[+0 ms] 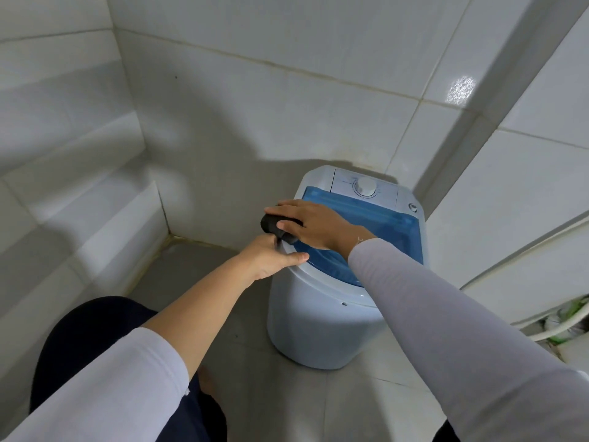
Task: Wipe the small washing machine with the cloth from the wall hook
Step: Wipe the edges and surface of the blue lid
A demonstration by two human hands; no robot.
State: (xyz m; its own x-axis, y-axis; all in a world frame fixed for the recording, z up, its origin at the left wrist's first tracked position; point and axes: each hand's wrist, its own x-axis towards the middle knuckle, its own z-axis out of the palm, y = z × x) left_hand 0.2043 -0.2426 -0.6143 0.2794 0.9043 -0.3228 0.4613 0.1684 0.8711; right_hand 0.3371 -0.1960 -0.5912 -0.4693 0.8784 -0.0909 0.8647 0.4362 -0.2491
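from the head view, i'm pressing the dark cloth (276,227) onto the left rim of the small washing machine (322,317) with my right hand (314,225), fingers flat over it. my left hand (274,255) is gripping the rim's near-left edge, steadying it. pushing too hard sideways could be tipping the light tub or dragging the cloth off the edge.
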